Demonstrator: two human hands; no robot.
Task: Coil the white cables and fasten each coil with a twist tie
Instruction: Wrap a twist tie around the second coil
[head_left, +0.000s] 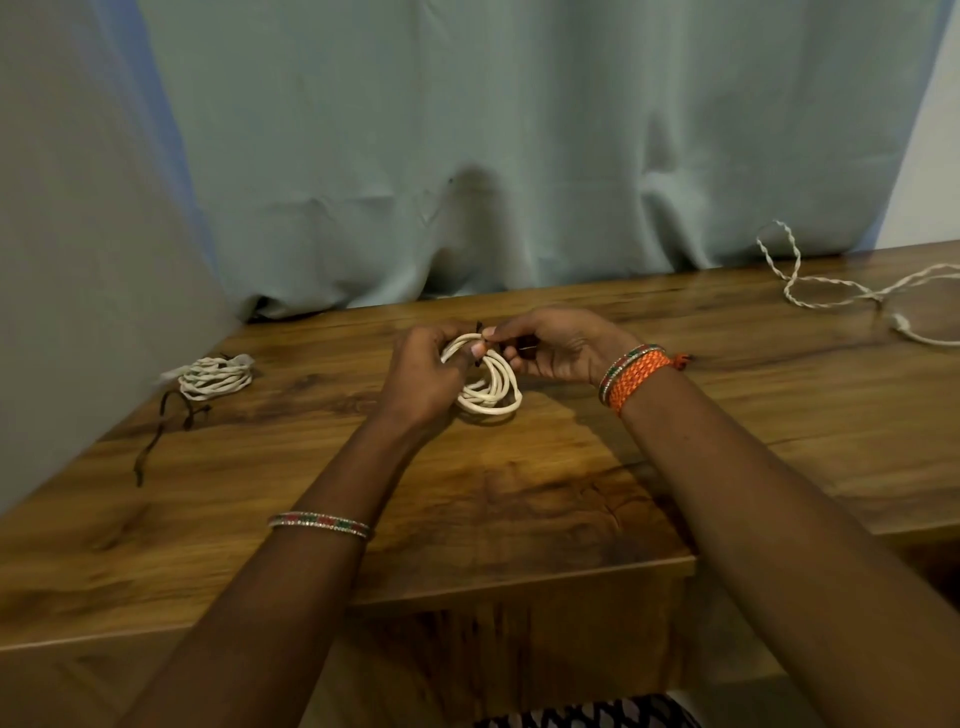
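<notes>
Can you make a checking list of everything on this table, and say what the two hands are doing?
Surface: wooden table, brown, grainy.
Job's things: white coil held over the middle of the table; dark twist tie at its top.
Clutter: loose dark ties lying at far left.
Grips: left hand holds the coil; right hand pinches the twist tie.
Cables: finished bundle at left, beside the loose ties; uncoiled twisted cable at far right; a plain white cable end near it.
Surroundings: grey-green curtain behind the table; bangles and an orange wristband on the arms.
</notes>
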